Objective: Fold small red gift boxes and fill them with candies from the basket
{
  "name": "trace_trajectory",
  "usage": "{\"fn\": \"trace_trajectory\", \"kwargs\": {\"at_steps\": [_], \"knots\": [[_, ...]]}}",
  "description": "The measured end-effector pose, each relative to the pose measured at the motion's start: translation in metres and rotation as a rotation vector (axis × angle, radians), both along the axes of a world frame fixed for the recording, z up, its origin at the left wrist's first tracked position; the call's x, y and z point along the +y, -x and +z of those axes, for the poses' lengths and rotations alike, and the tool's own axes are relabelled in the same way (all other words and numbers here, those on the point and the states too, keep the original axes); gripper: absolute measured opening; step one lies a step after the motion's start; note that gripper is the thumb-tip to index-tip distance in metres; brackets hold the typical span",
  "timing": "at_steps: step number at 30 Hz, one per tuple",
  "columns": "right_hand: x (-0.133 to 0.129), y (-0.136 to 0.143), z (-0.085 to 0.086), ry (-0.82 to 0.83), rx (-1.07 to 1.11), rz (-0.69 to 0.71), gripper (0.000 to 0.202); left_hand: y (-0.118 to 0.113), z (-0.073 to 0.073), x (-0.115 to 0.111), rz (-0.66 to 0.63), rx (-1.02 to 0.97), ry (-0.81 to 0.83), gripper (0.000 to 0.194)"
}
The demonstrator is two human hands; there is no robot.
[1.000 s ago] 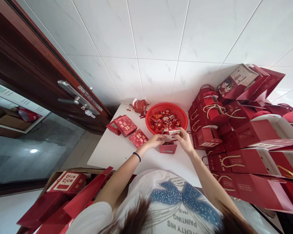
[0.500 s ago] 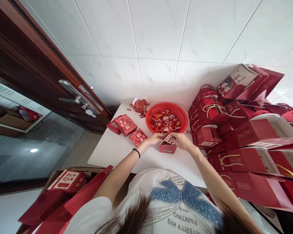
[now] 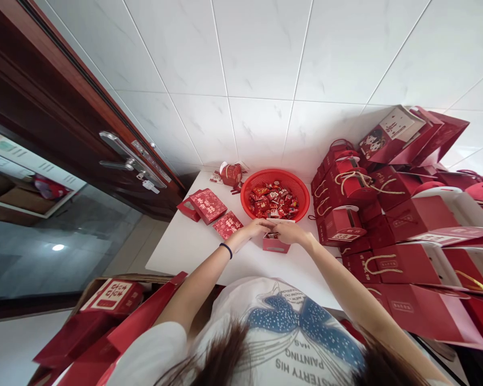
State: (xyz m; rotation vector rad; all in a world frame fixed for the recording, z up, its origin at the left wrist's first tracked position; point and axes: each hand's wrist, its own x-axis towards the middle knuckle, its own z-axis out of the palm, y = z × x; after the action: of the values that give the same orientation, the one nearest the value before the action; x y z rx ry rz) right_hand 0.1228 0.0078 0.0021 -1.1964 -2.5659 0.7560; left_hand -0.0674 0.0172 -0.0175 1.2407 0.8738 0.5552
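A small red gift box stands on the white table in front of me, its top open and dark wrapped pieces just showing inside. My left hand is closed at the box's upper left edge. Over the opening, my right hand bends its fingers in towards the left; what the fingertips hold, if anything, is hidden. A pale flap shows behind the fingers. Just beyond the hands sits a red plastic basket, with many red-wrapped candies in it.
Left on the white table lie patterned red boxes and a flat red one. A red packet stands by the wall. Stacked red gift boxes crowd the right side. More red boxes fill a carton at lower left.
The white-and-red patterned piece between my hands has tipped back, leaving a pale flap behind the box. My right hand has shifted left and down over the opening.
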Motion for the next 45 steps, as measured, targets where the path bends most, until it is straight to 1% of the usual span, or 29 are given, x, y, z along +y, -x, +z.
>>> {"fn": "trace_trajectory", "kwargs": {"at_steps": [2,4,8,10,12,16,20,23,25,26,28,29,31,33,35,37,39,41,43,45], "knots": [[0.005,0.001,0.002,0.09,-0.003,0.056,0.017,0.0,-0.001,-0.001,0.004,-0.005,0.01,0.026],[0.007,0.002,0.007,0.159,-0.058,0.092,0.02,0.0,-0.003,-0.002,0.021,-0.009,0.017,0.026],[0.007,0.006,0.023,0.217,-0.326,0.13,0.028,0.0,-0.004,-0.002,0.044,-0.006,0.026,0.027],[0.007,0.007,0.031,0.227,-0.389,0.146,0.031,0.0,-0.005,-0.002,0.033,-0.011,0.023,0.027],[0.007,0.008,0.036,0.249,-0.406,0.163,0.032,-0.001,-0.005,-0.002,0.024,-0.014,0.011,0.026],[0.005,0.011,0.036,0.316,-0.458,0.126,0.029,-0.002,-0.001,-0.005,0.02,-0.01,-0.003,0.024],[0.002,0.014,0.034,0.295,-0.458,0.067,0.025,-0.002,0.0,-0.006,-0.002,-0.01,-0.014,0.027],[0.002,0.013,0.035,0.28,-0.442,0.059,0.027,-0.002,-0.004,-0.005,0.002,-0.005,-0.026,0.029],[0.003,0.009,0.035,0.273,-0.392,0.066,0.028,-0.002,-0.007,-0.003,0.003,0.005,-0.039,0.029],[0.003,0.006,0.034,0.271,-0.333,0.065,0.028,-0.002,-0.008,-0.003,-0.002,0.014,-0.053,0.028],[0.002,-0.003,0.032,0.261,-0.14,0.029,0.027,-0.002,-0.008,-0.005,-0.006,0.042,-0.105,0.025],[-0.001,-0.008,0.031,0.249,-0.022,-0.019,0.027,-0.002,-0.007,-0.007,-0.001,0.057,-0.139,0.023],[-0.008,-0.02,0.027,0.209,0.195,-0.179,0.027,-0.001,-0.003,-0.013,0.017,0.088,-0.222,0.024],[-0.019,-0.031,0.021,0.164,0.357,-0.375,0.026,0.001,0.0,-0.022,0.023,0.123,-0.319,0.031],[-0.032,-0.042,0.012,0.127,0.471,-0.541,0.027,0.002,0.001,-0.029,0.027,0.167,-0.434,0.041],[-0.045,-0.049,-0.001,0.12,0.552,-0.641,0.035,0.002,-0.001,-0.035,0.057,0.216,-0.542,0.039],[-0.055,-0.053,-0.015,0.168,0.593,-0.669,0.054,0.001,-0.004,-0.037,0.103,0.26,-0.626,0.029],[-0.062,-0.055,-0.027,0.255,0.603,-0.654,0.073,-0.001,-0.007,-0.038,0.13,0.292,-0.698,0.021],[-0.065,-0.054,-0.033,0.321,0.618,-0.646,0.079,-0.003,-0.006,-0.038,0.125,0.302,-0.763,0.021],[-0.067,-0.053,-0.033,0.355,0.665,-0.645,0.075,-0.004,-0.001,-0.038,0.109,0.294,-0.805,0.023]]}}
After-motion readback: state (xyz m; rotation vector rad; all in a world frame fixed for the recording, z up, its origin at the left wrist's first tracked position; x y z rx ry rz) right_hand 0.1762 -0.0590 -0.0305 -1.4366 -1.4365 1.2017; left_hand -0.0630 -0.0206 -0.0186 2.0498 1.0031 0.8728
